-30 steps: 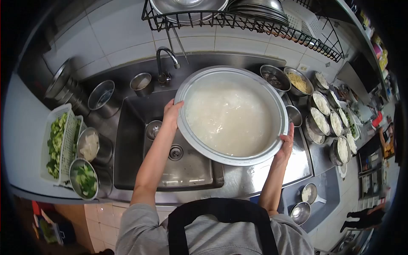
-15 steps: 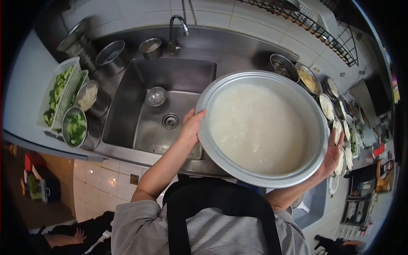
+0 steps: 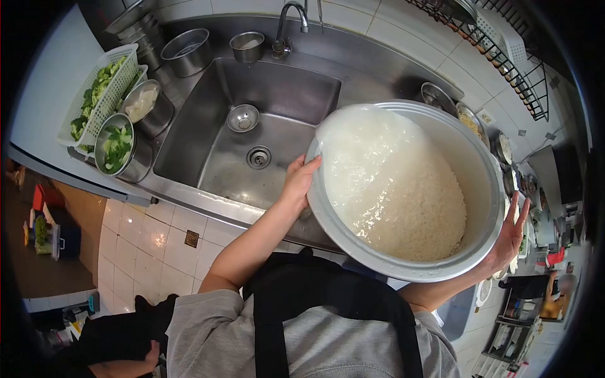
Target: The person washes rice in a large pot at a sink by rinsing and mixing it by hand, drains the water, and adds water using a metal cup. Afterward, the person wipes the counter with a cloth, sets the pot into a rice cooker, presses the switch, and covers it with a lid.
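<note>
A large silver metal pot (image 3: 488,201) is held up over the sink's front right edge, tilted toward the sink. Inside, wet white rice (image 3: 435,236) lies bared on the right, and cloudy water (image 3: 362,142) has gathered on the left, covering the far left lip. My left hand (image 3: 300,181) grips the pot's left rim, thumb on top. Against the right side my right hand (image 3: 509,238) bears the pot, its palm on the wall and fingers spread; part of it is hidden. Below and left is the steel sink (image 3: 220,183), with a small perforated metal bowl (image 3: 243,118) in it.
A faucet (image 3: 291,28) rises behind the sink. Metal pots (image 3: 186,52), cut greens (image 3: 116,146) and a white basket of broccoli (image 3: 104,94) line the left. Filled bowls (image 3: 469,120) stand right, below a wire rack (image 3: 485,47). Another person's arm (image 3: 129,366) shows lower left.
The pot has tipped toward the sink. Cloudy water has run to its left lip, and rice now shows on the right. Both hands keep hold of it.
</note>
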The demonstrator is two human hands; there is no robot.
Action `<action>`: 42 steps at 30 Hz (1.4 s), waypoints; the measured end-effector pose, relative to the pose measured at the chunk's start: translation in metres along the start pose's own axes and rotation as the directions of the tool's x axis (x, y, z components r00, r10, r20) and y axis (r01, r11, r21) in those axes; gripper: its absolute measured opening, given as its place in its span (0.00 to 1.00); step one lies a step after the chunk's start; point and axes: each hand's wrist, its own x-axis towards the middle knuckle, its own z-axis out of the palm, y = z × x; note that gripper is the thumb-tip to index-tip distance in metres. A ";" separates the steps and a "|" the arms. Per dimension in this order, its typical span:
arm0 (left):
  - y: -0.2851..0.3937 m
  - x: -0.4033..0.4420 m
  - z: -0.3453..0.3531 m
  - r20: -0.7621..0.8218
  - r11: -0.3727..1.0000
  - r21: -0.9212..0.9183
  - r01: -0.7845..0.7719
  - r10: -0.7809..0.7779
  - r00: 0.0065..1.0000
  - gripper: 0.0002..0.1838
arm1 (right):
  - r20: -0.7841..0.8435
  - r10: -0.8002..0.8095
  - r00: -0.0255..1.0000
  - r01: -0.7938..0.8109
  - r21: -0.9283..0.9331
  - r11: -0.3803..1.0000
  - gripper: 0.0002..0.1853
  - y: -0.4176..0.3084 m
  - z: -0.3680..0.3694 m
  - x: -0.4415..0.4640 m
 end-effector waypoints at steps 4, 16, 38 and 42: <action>-0.002 0.004 -0.007 0.011 0.999 -0.028 -0.026 0.026 1.000 0.16 | 0.042 0.032 0.999 -0.034 0.037 0.999 0.32 0.003 0.005 0.009; 0.000 0.003 -0.015 -0.032 0.997 -0.081 -0.019 0.017 0.999 0.17 | 0.057 0.058 0.997 -0.058 0.009 0.998 0.33 0.009 0.024 0.031; 0.008 0.007 -0.023 -0.092 0.988 -0.157 -0.003 -0.012 0.996 0.21 | 0.044 0.067 0.997 -0.063 -0.087 0.994 0.30 0.016 0.056 0.052; 0.005 0.013 -0.031 -0.016 0.984 -0.178 0.013 -0.016 1.000 0.20 | 0.043 0.071 0.997 -0.066 -0.101 0.993 0.29 0.016 0.058 0.058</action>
